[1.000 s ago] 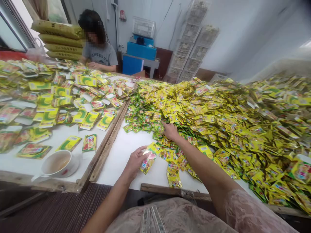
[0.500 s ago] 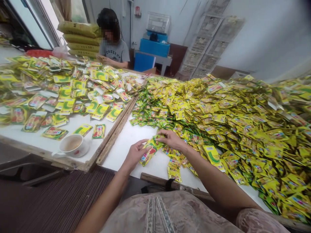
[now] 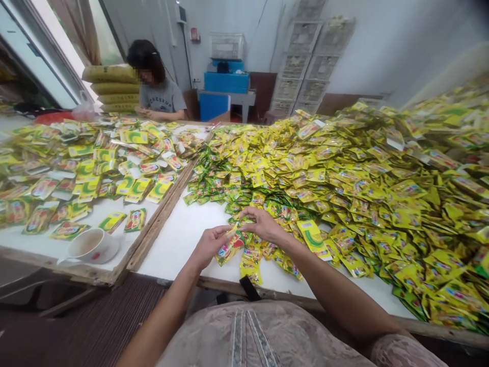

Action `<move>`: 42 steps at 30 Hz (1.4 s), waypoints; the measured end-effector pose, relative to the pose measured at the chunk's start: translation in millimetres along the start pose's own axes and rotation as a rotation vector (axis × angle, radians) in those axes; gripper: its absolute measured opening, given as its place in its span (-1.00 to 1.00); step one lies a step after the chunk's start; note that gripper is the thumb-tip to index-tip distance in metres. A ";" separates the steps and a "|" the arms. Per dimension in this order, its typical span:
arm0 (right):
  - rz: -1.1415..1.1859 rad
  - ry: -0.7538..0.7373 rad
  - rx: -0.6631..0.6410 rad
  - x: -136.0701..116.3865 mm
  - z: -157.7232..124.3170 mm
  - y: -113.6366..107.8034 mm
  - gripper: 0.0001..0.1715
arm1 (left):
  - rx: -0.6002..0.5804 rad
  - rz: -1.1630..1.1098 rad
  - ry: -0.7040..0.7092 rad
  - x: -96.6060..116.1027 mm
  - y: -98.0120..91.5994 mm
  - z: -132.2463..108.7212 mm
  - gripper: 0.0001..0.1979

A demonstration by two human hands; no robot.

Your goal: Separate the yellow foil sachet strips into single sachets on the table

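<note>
My left hand [image 3: 207,247] grips a small green-and-yellow packet [image 3: 231,248] with red fruit pictures and coloured lettering, its thumb lying across the upper part. At the packet's top end, the fingertips of my right hand [image 3: 264,227] are pinched together; the exact spot they grip is partly hidden. Both hands are just above the white tabletop [image 3: 179,232]. Close by on the right spreads a large heap of yellow and green sachets [image 3: 328,168]. A bigger yellow packet with a green curve [image 3: 314,239] lies beside my right forearm.
On the left table, across a wooden edge strip [image 3: 162,219], stands a white cup [image 3: 93,246] of brownish drink. Many larger packets [image 3: 130,188] are spread behind it. A co-worker in a grey shirt [image 3: 162,99] sits at the far side, near stacked yellow sacks [image 3: 114,89].
The view has shifted, so the whole scene sits further left and the background lower. My hands stay together at the packet, the right fingers still at its top end.
</note>
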State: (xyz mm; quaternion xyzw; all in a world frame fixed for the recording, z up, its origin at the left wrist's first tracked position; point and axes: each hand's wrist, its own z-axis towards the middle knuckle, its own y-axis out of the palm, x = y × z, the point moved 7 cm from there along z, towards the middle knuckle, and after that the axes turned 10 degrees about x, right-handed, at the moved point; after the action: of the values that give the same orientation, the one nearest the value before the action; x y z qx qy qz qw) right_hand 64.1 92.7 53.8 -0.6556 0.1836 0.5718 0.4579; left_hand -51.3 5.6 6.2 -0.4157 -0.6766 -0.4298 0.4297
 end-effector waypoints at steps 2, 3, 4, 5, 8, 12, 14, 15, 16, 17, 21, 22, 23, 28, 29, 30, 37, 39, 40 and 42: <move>0.054 0.018 0.042 6.1 -11.8 -10.3 -0.71 | -0.012 -0.023 -0.044 -0.5 8.9 2.3 -0.50; 0.064 0.020 0.065 8.8 -17.9 -15.6 -0.71 | -0.015 -0.037 -0.065 -1.2 13.1 3.4 -0.50; 0.066 0.021 0.095 11.5 -23.7 -20.8 -0.70 | -0.015 -0.049 -0.082 -2.3 17.1 4.4 -0.51; 0.063 0.023 0.137 14.2 -28.9 -26.1 -0.68 | -0.015 -0.059 -0.097 -3.7 21.1 5.2 -0.51; 0.017 0.015 0.326 19.2 -41.7 -40.4 -0.62 | -0.040 -0.058 -0.120 -9.4 33.2 5.8 -0.51; -0.100 -0.027 0.466 17.9 -54.1 -43.2 -0.75 | -0.032 -0.034 -0.100 -16.2 38.1 1.9 -0.50; -0.121 -0.006 0.451 19.4 -59.6 -38.8 -0.79 | -0.018 -0.027 -0.100 -19.4 37.3 -2.5 -0.49; -0.114 0.010 0.439 20.4 -62.7 -36.5 -0.80 | -0.026 -0.027 -0.103 -20.7 38.0 -5.2 -0.49; -0.096 0.025 0.432 21.0 -66.3 -34.8 -0.82 | -0.038 -0.032 -0.103 -21.6 39.5 -8.0 -0.49; -0.070 0.042 0.431 21.1 -70.2 -33.9 -0.83 | -0.051 -0.041 -0.099 -21.8 41.4 -10.7 -0.49; -0.035 0.046 0.474 10.2 -86.7 -38.3 -0.89 | -0.074 -0.103 -0.067 -17.5 49.8 -18.2 -0.49; -0.080 0.016 0.497 3.9 -90.5 -40.9 -0.87 | -0.082 -0.113 -0.062 -16.0 52.2 -19.5 -0.49; -0.142 -0.022 0.512 -3.0 -93.8 -42.8 -0.85 | -0.091 -0.120 -0.057 -14.4 54.3 -20.7 -0.49; -0.309 -0.076 0.484 -19.4 -101.3 -36.8 -0.77 | -0.082 -0.150 -0.050 -8.7 55.9 -23.9 -0.50; -0.294 -0.052 0.484 -18.5 -101.9 -34.5 -0.69 | -0.066 -0.155 -0.055 -8.6 54.0 -24.0 -0.51; -0.269 -0.026 0.484 -17.2 -102.2 -31.7 -0.65 | -0.050 -0.161 -0.060 -8.8 52.0 -24.0 -0.52; -0.119 0.022 0.392 -12.2 -95.2 -1.8 -0.72 | -0.079 -0.172 -0.091 -12.9 50.7 -29.8 -0.54; -0.059 0.024 0.376 -7.2 -90.7 2.7 -0.66 | -0.159 -0.103 -0.127 -17.2 52.7 -29.7 -0.49; -0.041 0.013 0.384 -4.4 -88.8 2.0 -0.65 | -0.196 -0.032 -0.148 -18.6 50.4 -27.3 -0.47; -0.080 -0.042 0.463 1.1 -88.5 -9.2 -0.68 | -0.186 0.168 -0.132 -11.4 30.4 -14.6 -0.46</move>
State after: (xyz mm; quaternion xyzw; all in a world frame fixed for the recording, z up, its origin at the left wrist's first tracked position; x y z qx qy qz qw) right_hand 122.8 26.1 50.0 -0.5275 0.2742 0.5094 0.6221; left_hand -16.5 -1.7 6.2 -0.5365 -0.6234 -0.4248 0.3782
